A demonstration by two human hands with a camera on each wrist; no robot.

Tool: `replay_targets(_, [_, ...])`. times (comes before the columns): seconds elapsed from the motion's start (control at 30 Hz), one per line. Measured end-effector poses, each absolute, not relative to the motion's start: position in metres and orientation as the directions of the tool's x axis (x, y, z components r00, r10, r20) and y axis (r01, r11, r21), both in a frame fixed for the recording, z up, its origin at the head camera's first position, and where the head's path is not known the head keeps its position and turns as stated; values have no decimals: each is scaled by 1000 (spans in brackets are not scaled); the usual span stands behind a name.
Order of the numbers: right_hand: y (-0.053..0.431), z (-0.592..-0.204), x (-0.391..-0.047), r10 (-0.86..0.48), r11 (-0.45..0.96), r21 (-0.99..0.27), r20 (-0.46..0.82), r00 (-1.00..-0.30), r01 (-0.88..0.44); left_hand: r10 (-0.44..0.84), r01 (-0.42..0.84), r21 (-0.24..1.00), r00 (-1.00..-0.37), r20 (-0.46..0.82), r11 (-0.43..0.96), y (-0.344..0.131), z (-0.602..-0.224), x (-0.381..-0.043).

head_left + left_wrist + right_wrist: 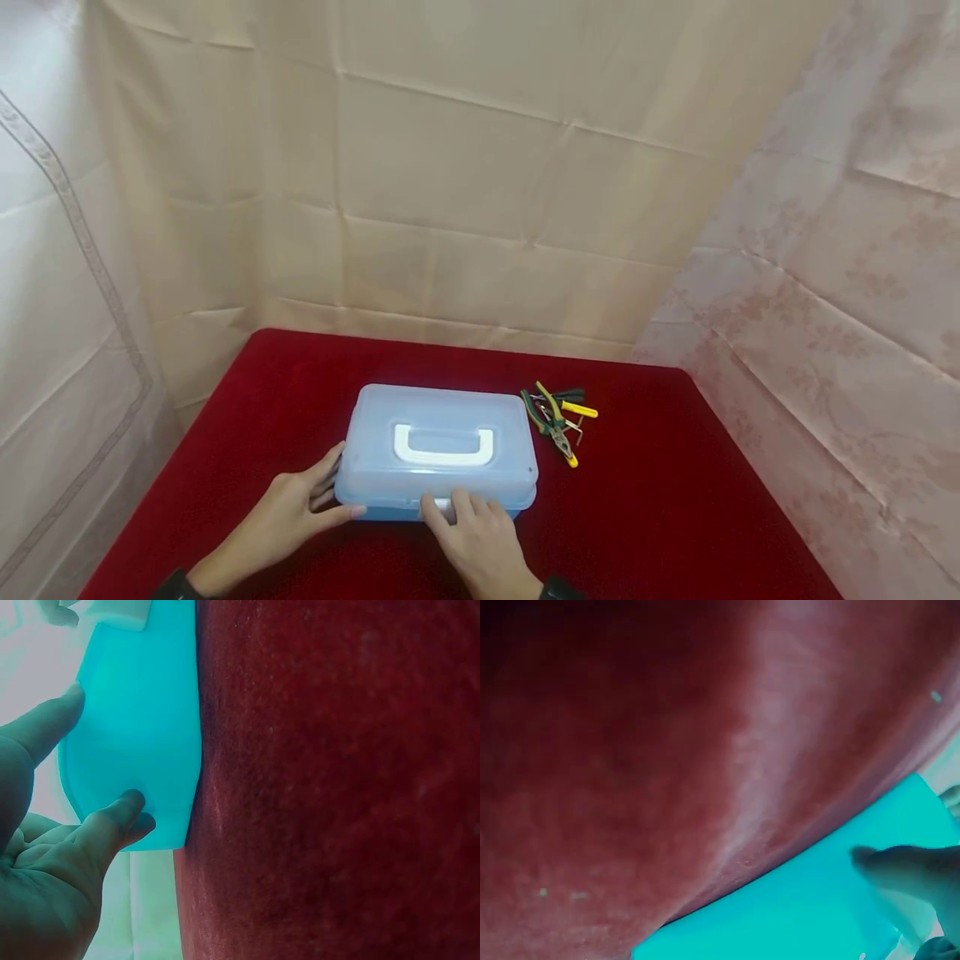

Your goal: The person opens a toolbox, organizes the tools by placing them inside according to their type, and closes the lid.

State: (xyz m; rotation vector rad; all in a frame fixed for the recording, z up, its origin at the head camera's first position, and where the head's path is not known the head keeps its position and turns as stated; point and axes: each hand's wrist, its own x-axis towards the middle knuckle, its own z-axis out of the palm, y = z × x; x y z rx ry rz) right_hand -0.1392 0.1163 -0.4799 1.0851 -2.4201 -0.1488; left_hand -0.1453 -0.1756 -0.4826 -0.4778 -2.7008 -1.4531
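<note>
A plastic toolbox (367,442) with a translucent lid and a blue base stands closed on the red cloth. Its white carrying handle (442,457) lies flat on the lid. My left hand (277,512) holds the box's front left corner, thumb at the front rim and the other fingers along the left side. At the middle of the front, my right hand (483,542) grips the white latch (444,507), fingers over its top and partly hiding it. In the right wrist view the thumb (904,866) lies against the blue front wall (802,915).
Right of the box lies a small pile of tools: pliers (557,435) with green and yellow handles, a yellow-handled tool (580,409) and an L-shaped hex key (577,429). The red-covered table (660,483) is bordered by hanging cloth (480,167) at the back and sides.
</note>
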Motion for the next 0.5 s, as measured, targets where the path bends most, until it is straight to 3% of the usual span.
replay_targets(0.17, [116, -481, -140, -752, 655, 301, 350, -559, -693, 244, 282, 816, -953, 178, 504, -177, -482, -145])
replay_targets(0.5, [114, -484, -144, -796, 589, 339, 402, -453, -734, 250, 285, 811, -952, 178, 510, -177, -483, -144])
